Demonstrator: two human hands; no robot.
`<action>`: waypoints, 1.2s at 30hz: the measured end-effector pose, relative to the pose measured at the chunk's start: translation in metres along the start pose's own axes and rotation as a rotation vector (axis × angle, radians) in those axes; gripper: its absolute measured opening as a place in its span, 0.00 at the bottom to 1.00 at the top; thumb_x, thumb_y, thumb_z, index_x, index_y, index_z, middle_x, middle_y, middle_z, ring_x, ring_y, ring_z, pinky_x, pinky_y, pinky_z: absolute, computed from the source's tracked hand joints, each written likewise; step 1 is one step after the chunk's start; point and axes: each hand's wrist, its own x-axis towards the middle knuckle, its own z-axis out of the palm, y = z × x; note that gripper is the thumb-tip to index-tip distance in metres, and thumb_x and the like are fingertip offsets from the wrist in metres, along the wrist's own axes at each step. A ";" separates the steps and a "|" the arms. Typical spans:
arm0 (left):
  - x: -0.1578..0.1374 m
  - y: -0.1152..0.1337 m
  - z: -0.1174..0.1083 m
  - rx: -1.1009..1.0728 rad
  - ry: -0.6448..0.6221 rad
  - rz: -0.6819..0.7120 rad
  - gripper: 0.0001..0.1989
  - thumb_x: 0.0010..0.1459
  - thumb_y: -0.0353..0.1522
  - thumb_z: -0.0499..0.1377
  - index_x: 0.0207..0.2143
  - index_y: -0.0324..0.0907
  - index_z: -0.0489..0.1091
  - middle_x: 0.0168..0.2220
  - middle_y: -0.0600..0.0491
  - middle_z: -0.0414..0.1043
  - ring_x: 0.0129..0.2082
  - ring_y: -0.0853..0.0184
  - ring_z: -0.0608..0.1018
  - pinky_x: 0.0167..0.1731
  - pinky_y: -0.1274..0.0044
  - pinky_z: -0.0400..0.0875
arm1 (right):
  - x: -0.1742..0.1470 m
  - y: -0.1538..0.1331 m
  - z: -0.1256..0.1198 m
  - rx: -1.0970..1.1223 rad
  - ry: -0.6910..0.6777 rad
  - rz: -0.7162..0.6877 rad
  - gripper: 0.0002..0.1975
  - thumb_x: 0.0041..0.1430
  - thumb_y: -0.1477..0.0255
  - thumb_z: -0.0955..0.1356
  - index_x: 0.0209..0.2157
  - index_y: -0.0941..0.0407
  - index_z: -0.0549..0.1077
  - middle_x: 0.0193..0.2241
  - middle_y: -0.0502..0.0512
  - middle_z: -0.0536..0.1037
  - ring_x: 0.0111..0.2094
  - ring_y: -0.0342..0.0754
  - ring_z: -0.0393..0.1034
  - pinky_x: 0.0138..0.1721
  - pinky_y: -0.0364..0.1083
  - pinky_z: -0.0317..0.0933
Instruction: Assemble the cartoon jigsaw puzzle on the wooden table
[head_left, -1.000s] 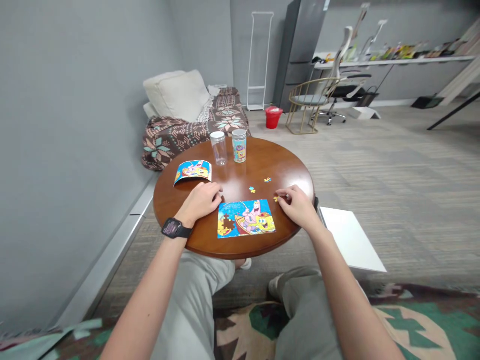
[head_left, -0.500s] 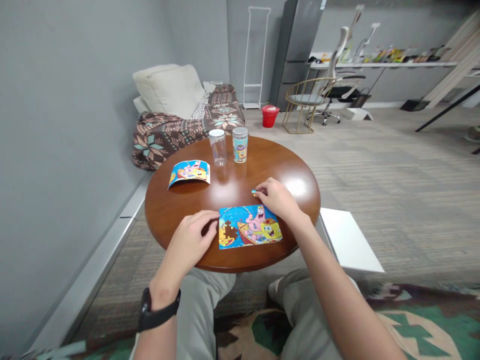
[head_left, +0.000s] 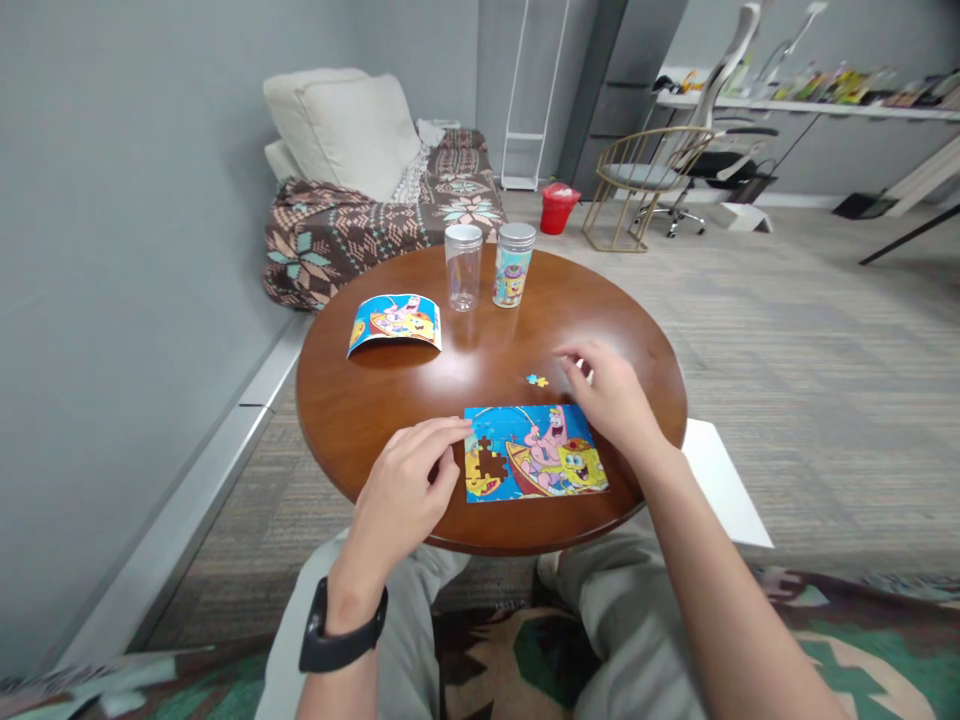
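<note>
A jigsaw puzzle (head_left: pixel 555 455) of cartoon figures in a boat lies flat near the table's front edge. It has a jagged gap at its left side, where brown tabletop shows through. My left hand (head_left: pixel 405 480) rests by the puzzle's left edge, fingers stretched and fingertips touching its upper left corner; it holds nothing. Just beyond the puzzle's top edge lie small blue and yellow puzzle pieces (head_left: pixel 537 380). To the right of these pieces, my right hand (head_left: pixel 604 385) hovers with thumb and fingers apart and nothing visible in them.
A curved picture sheet (head_left: pixel 396 320) with the same design stands on the round brown table (head_left: pixel 337 420). Towards the back are a clear lidded jar (head_left: pixel 463 268) and a printed jar (head_left: pixel 513 266). Beyond are a covered couch (head_left: pixel 360 230), a red bin (head_left: pixel 559 208) and chairs.
My right hand has let go of the small puzzle pieces and drawn away to the right, leaving them on the table. My left hand stays at the puzzle's edge. The camera view has shifted.
</note>
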 end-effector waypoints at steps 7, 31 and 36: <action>-0.001 -0.001 0.004 0.042 0.034 0.051 0.17 0.64 0.26 0.50 0.48 0.43 0.75 0.51 0.50 0.79 0.52 0.62 0.79 0.53 0.66 0.72 | -0.004 0.048 -0.017 -0.057 0.109 0.157 0.12 0.60 0.72 0.64 0.40 0.55 0.79 0.37 0.59 0.78 0.33 0.51 0.71 0.42 0.52 0.67; 0.000 0.001 0.001 0.058 -0.021 0.053 0.19 0.62 0.25 0.49 0.49 0.45 0.74 0.51 0.51 0.79 0.52 0.61 0.79 0.53 0.66 0.71 | 0.016 0.056 -0.005 -0.107 -0.078 0.146 0.08 0.58 0.71 0.68 0.38 0.54 0.80 0.35 0.55 0.73 0.34 0.50 0.70 0.44 0.50 0.65; 0.000 0.002 0.001 0.043 -0.031 0.029 0.19 0.61 0.25 0.49 0.49 0.45 0.74 0.51 0.51 0.79 0.52 0.61 0.79 0.54 0.65 0.71 | 0.016 0.057 -0.006 -0.062 -0.028 0.148 0.06 0.56 0.66 0.70 0.30 0.54 0.76 0.32 0.56 0.76 0.33 0.50 0.70 0.39 0.49 0.65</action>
